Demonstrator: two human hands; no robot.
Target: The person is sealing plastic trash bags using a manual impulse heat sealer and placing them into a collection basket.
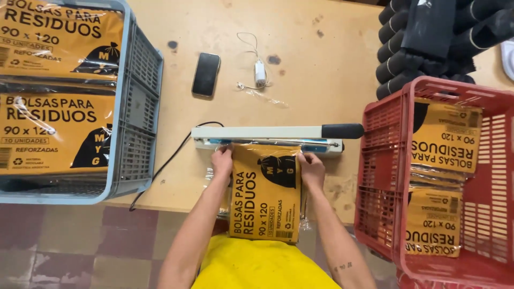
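Orange-labelled bag packet (265, 192) lies at the table's near edge, its far end in the raised-arm heat sealer (267, 140); left hand (221, 162) and right hand (312, 169) pinch its far corners. Uneven tension could wrinkle the seal; fingertips sit near the bar.

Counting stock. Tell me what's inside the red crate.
The red crate holds two yellow flat packets, one behind the other. Anything beneath them is covered.
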